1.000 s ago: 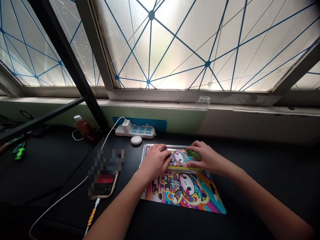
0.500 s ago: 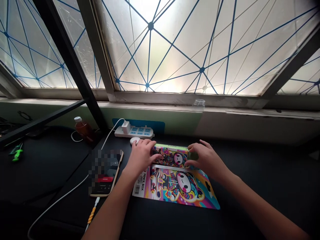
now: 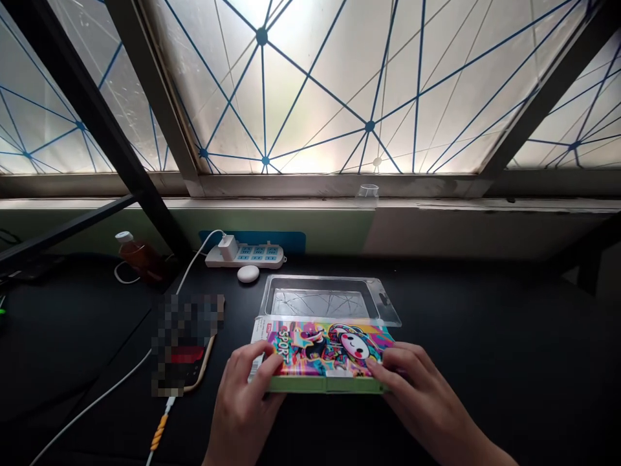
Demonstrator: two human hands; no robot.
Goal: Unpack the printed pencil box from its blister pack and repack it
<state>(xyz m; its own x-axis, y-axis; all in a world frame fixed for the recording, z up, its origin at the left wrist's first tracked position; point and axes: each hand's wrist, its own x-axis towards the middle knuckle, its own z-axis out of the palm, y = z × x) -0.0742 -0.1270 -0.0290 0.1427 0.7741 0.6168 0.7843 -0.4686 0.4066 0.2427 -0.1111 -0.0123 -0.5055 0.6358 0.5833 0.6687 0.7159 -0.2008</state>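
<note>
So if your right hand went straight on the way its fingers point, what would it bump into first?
The colourful pencil box. The right hand looks like it's already touching the box's right end, though depth is a bit hard to judge from this view.

Our left hand (image 3: 245,404) and right hand (image 3: 417,395): palms down, fingers curved forward, hands apart.
</note>
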